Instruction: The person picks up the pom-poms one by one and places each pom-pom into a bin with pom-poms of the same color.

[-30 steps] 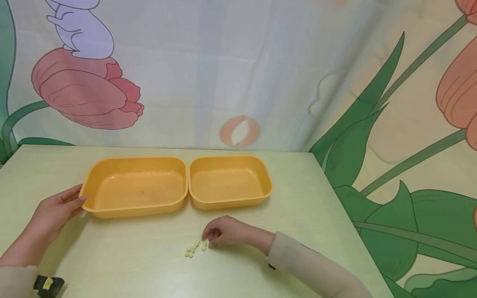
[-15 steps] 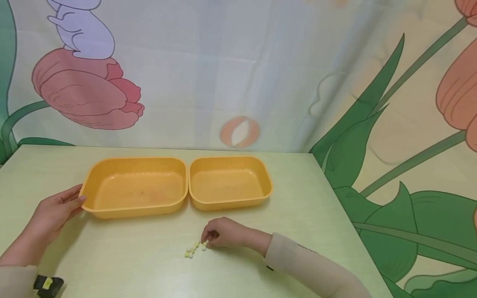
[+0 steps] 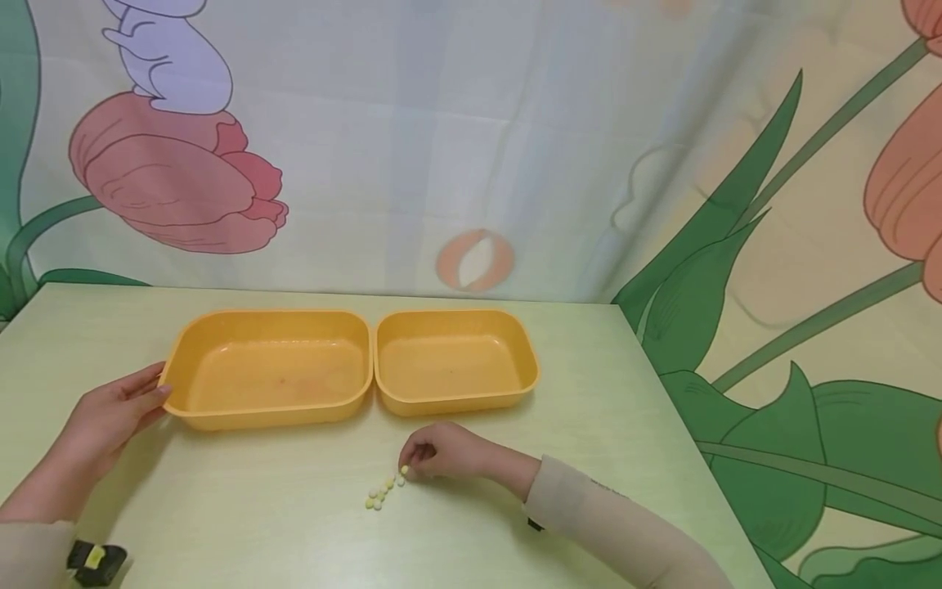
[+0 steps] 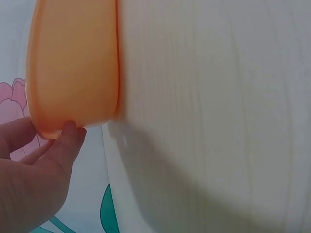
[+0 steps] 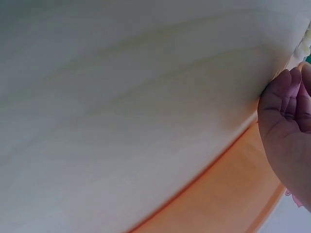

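My left hand (image 3: 110, 417) grips the left end of the larger yellow plastic tray (image 3: 280, 415), thumb on the near side and fingers behind. In the left wrist view, the thumb (image 4: 68, 138) presses against that tray's outer wall near the rim. My right hand (image 3: 445, 451) is low over the table with curled fingers, and a small round yellow piece (image 3: 404, 469) shows at the pinched fingertips. Just below it is a whitish round piece (image 3: 401, 481). Several more small yellow and whitish pieces (image 3: 379, 493) lie clustered to the left of these fingertips.
A smaller yellow tray (image 3: 456, 403) stands against the larger one's right side. Both are on a pale table (image 3: 280, 523). Behind the table hangs a printed curtain (image 3: 353, 164); flower-patterned cloth (image 3: 832, 425) runs along the right edge.
My right hand has shifted slightly away from me, and the yellow and whitish pieces at its fingertips have moved the same way. The left hand keeps its grip on the larger tray.
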Tool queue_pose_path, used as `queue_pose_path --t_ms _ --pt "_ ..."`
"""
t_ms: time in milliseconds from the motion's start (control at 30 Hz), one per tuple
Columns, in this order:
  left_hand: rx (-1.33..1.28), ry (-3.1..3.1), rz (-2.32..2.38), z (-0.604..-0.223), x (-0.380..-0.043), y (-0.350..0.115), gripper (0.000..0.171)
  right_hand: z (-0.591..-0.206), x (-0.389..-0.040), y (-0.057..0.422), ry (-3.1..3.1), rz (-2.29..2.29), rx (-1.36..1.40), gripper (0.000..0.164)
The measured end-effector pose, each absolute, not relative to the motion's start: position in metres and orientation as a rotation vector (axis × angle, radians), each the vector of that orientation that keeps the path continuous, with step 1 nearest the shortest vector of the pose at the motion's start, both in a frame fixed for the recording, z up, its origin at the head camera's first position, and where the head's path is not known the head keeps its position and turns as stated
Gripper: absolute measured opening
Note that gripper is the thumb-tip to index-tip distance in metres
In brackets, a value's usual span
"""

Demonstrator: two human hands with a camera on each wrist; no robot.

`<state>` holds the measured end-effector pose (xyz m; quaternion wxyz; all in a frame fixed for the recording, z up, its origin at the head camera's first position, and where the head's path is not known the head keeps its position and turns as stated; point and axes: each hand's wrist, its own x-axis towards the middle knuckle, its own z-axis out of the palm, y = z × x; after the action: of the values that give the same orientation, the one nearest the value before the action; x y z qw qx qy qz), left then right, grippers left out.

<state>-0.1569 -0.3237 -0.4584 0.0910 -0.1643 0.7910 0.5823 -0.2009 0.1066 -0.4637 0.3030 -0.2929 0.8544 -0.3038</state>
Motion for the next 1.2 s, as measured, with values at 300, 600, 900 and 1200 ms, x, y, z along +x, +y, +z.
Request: queue_pose_path --t_ms 300,600,900,1200 --pt "-0.493 2.331 1.727 -0.458 -0.159 -0.326 0.069 -0.458 -0.2 0.108 2.277 -0.775 -0.807 0.01" --pt "-0.493 2.326 1.706 -0.457 -0.158 -0.324 0.07 -0.432 -0.204 0.115 2.225 -0.828 -0.815 0.014" --pt "-0.529 2.342 1.653 -0.456 -0.158 -0.325 0.07 -0.382 -0.217 0.12 2.191 -0.85 -0.85 0.016" --pt "-0.487 2.337 1.693 -0.457 -0.16 -0.327 0.072 -0.338 -0.241 0.123 2.155 -0.764 -0.862 0.017"
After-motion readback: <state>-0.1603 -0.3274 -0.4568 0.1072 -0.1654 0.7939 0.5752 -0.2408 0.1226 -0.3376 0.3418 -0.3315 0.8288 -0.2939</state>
